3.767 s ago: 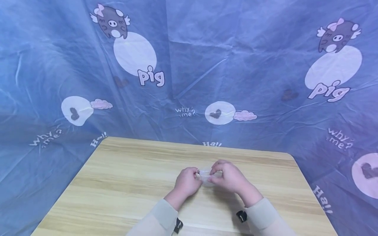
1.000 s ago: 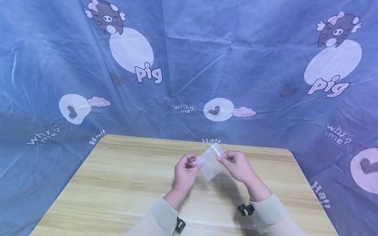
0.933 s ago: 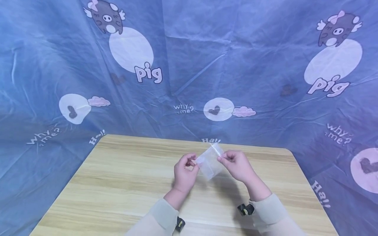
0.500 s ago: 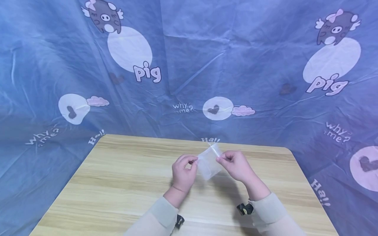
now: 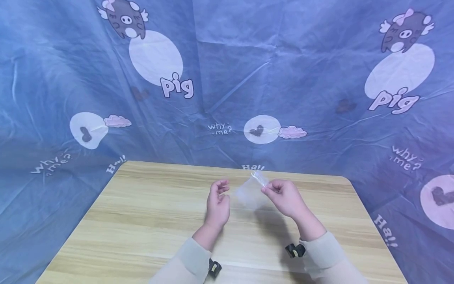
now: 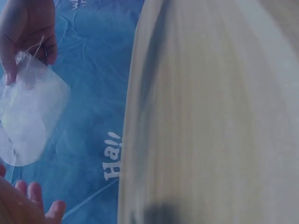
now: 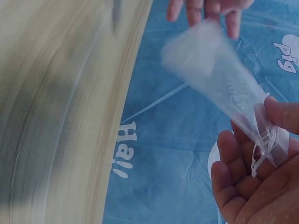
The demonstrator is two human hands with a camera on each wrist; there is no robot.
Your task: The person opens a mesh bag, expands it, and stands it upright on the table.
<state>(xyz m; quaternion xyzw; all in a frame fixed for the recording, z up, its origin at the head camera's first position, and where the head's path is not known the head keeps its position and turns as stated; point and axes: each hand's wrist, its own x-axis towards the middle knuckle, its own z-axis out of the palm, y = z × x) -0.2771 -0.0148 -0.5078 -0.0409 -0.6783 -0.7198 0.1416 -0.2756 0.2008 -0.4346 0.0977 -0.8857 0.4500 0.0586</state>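
1. Translucent drawstring pouch (image 5: 250, 194): suspended above the table, between the hands, tilted, with its wide end toward the left hand.
2. White drawstring (image 7: 254, 161): hangs in loops at the pouch's gathered end.
3. Right hand (image 5: 288, 200): thumb and fingers clamped on the gathered end of the pouch.
4. Left hand (image 5: 217, 203): just beside the pouch, apart from it; thumb and fingers separated, loosely bent, holding nothing.
5. Pale sleeves (image 5: 193, 252): cover both forearms; a black device (image 5: 295, 251) sits at the right cuff.
6. Wood-grain table (image 5: 152, 221): lies beneath the hands.
7. Blue printed cloth (image 5: 230, 79): hangs behind the table.
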